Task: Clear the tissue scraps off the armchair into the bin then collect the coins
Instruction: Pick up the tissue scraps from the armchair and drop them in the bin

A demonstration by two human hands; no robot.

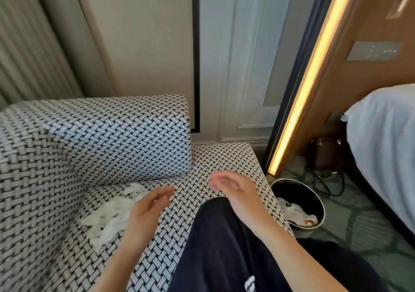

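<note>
Hovering, both hands (233, 193) empty above armchair (213, 163) seat

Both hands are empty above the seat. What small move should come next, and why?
Probably lower the left hand onto the tissue scraps beside it and gather them. It and the right hand are open and empty, the scraps lie on the armchair seat, and the bin waits on the floor to the right.

Pleated curtains (27, 44) hang at upper left. An amber light strip (314, 71) slants down the upper right, a grey switch plate (374, 50) beside it. At right: a white-sheeted bed (386, 139), a brown bag (325, 154) on green carpet (359, 226).
</note>
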